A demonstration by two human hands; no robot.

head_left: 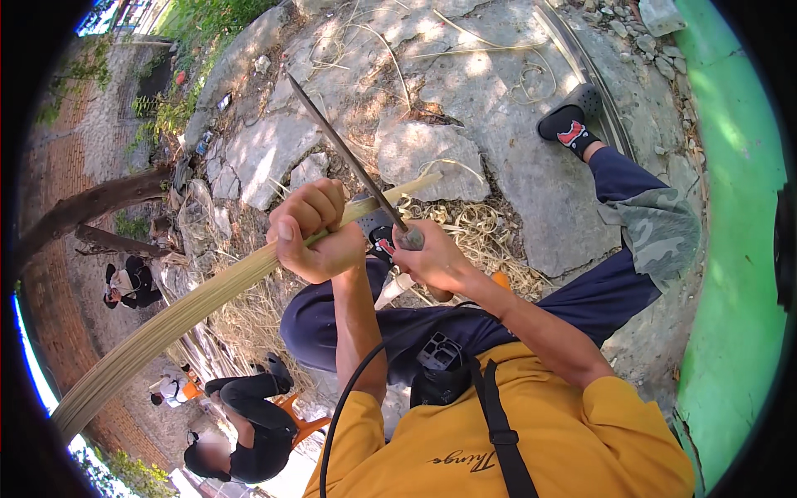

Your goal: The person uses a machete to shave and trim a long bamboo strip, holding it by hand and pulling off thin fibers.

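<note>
My left hand [311, 232] is closed around a long pale bamboo strip [191, 307] that runs from the lower left up past my fist toward the middle. My right hand [432, 259] grips the handle of a long thin dark blade [344, 153], which points up and to the left and crosses the strip's near end just right of my left fist. Both hands sit above my knees. I wear a yellow shirt, dark trousers and black shoes with red marks [569, 124].
Pale curled shavings [481, 232] lie on the cracked stone ground [432, 149]. A green wall [730, 249] stands to the right. Another seated person in black [249, 415] and one further off [129, 282] are at the left, near tree trunks [91, 207].
</note>
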